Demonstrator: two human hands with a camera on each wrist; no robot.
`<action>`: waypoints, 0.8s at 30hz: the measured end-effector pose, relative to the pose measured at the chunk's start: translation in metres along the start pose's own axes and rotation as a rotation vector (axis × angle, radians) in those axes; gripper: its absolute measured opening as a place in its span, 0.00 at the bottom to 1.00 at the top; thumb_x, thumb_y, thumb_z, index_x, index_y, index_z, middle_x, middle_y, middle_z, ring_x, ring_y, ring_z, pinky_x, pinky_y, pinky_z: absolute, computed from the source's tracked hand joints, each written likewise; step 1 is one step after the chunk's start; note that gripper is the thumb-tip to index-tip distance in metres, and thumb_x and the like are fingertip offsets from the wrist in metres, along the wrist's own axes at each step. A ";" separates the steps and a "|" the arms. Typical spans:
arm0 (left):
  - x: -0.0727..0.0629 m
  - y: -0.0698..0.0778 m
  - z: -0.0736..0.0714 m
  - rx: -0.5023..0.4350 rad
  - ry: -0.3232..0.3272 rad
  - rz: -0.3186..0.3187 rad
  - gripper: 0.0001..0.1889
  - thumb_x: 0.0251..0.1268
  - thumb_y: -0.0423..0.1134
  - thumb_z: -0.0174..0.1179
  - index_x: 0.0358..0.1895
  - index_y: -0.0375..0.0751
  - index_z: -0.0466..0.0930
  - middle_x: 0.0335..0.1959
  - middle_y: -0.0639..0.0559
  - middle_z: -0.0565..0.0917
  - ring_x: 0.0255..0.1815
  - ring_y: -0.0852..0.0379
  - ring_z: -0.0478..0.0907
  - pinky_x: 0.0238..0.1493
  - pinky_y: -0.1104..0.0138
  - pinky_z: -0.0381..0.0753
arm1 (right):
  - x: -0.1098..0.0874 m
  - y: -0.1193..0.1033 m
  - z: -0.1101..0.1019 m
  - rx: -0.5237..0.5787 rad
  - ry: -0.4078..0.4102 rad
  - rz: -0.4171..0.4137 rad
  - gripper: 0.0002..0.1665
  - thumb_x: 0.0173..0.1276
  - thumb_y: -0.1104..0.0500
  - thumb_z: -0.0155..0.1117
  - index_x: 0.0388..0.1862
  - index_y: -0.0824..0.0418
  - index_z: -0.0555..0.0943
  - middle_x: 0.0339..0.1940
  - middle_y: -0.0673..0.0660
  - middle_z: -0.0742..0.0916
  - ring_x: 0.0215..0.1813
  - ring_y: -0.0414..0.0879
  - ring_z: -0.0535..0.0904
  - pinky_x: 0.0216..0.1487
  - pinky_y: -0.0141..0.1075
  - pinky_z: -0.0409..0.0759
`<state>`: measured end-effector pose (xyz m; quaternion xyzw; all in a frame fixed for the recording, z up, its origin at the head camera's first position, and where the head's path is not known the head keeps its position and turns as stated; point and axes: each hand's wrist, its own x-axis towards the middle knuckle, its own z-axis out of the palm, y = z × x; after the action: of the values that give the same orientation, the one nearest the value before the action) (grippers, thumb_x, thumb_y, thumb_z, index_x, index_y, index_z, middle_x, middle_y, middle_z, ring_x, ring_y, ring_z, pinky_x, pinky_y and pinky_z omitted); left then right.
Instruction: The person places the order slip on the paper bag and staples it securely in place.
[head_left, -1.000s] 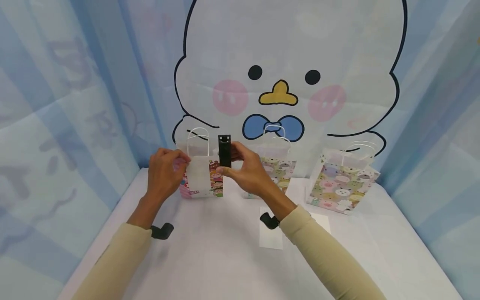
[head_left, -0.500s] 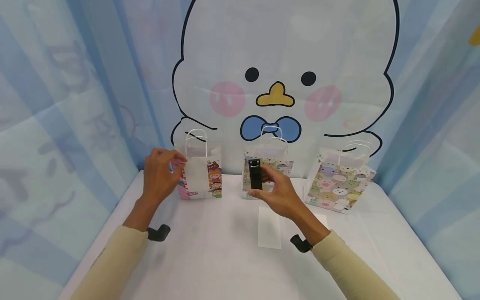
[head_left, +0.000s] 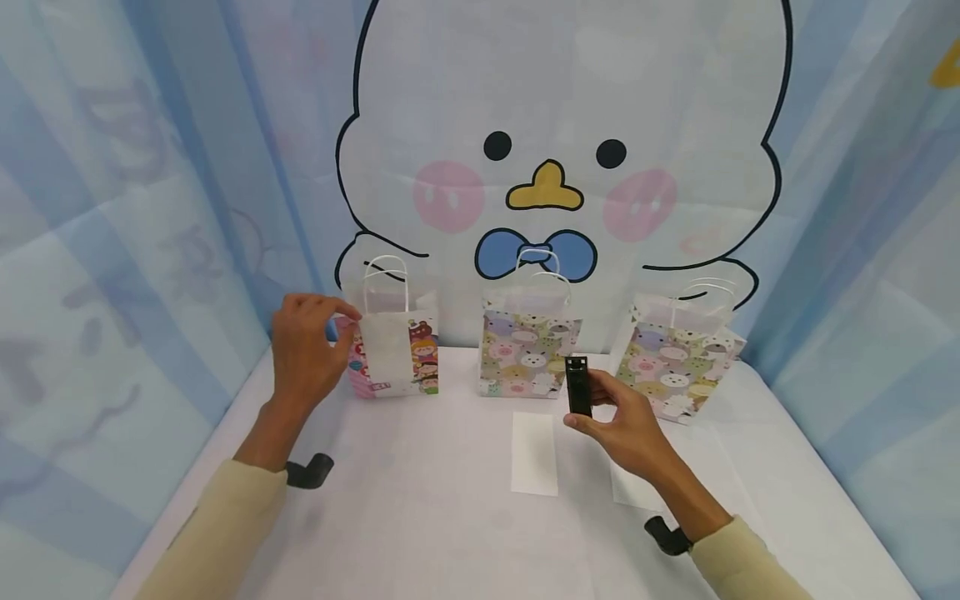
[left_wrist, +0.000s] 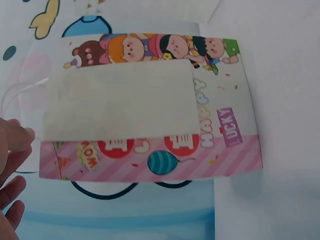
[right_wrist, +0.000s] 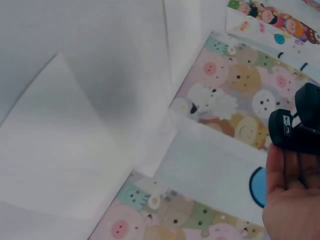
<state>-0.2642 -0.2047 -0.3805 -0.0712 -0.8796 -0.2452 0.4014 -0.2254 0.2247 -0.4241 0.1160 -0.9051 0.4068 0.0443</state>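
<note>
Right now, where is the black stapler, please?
In the head view, the black stapler is right of centre, held in the right hand, near the middle paper bag.

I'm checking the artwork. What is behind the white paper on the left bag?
The printed front of the bag: cartoon figures, pink stripes and two partly hidden red circles show around the paper. Any print directly behind it is covered.

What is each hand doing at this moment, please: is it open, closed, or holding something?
Left hand: closed, pinching the top corner of the leftmost paper bag.
Right hand: closed, holding the black stapler.
</note>
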 end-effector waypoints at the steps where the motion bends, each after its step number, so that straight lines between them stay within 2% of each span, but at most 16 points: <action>1: 0.001 0.002 0.000 -0.009 0.009 0.011 0.05 0.64 0.31 0.73 0.42 0.37 0.89 0.47 0.35 0.89 0.57 0.35 0.76 0.60 0.38 0.72 | -0.003 0.004 -0.002 -0.010 0.006 0.013 0.48 0.66 0.50 0.80 0.80 0.59 0.69 0.58 0.60 0.88 0.63 0.59 0.83 0.70 0.65 0.76; 6: 0.005 0.016 0.006 -0.041 0.025 0.080 0.05 0.62 0.31 0.75 0.40 0.38 0.90 0.45 0.37 0.90 0.56 0.37 0.77 0.60 0.40 0.71 | -0.017 0.022 -0.012 -0.047 0.022 0.065 0.51 0.66 0.48 0.80 0.82 0.62 0.67 0.60 0.63 0.87 0.63 0.60 0.83 0.69 0.63 0.78; 12: 0.009 0.040 0.018 -0.063 0.004 0.144 0.06 0.62 0.32 0.76 0.41 0.42 0.90 0.45 0.42 0.91 0.56 0.40 0.77 0.56 0.44 0.73 | -0.030 0.041 -0.023 -0.095 0.035 0.098 0.52 0.65 0.48 0.80 0.81 0.64 0.67 0.60 0.65 0.87 0.61 0.60 0.85 0.65 0.60 0.82; 16: 0.010 0.055 0.028 -0.090 -0.024 0.175 0.07 0.62 0.33 0.77 0.42 0.43 0.90 0.45 0.44 0.91 0.58 0.42 0.77 0.57 0.46 0.74 | -0.037 0.051 -0.030 -0.131 0.035 0.121 0.51 0.65 0.50 0.81 0.81 0.66 0.67 0.59 0.66 0.88 0.58 0.59 0.85 0.62 0.59 0.84; 19: 0.010 0.065 0.036 -0.123 -0.040 0.195 0.07 0.61 0.33 0.77 0.41 0.43 0.90 0.45 0.45 0.92 0.58 0.44 0.78 0.58 0.47 0.74 | -0.042 0.058 -0.035 -0.172 0.031 0.144 0.52 0.65 0.50 0.81 0.81 0.67 0.67 0.58 0.67 0.88 0.55 0.58 0.85 0.58 0.57 0.84; 24: 0.010 0.080 0.050 -0.173 -0.066 0.237 0.08 0.60 0.31 0.77 0.41 0.44 0.90 0.44 0.48 0.93 0.58 0.46 0.79 0.59 0.48 0.74 | -0.048 0.072 -0.042 -0.263 0.032 0.164 0.54 0.64 0.46 0.81 0.80 0.68 0.68 0.57 0.68 0.88 0.51 0.55 0.84 0.47 0.47 0.82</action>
<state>-0.2788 -0.1119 -0.3708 -0.2168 -0.8533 -0.2685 0.3910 -0.1978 0.3111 -0.4569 0.0285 -0.9561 0.2890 0.0403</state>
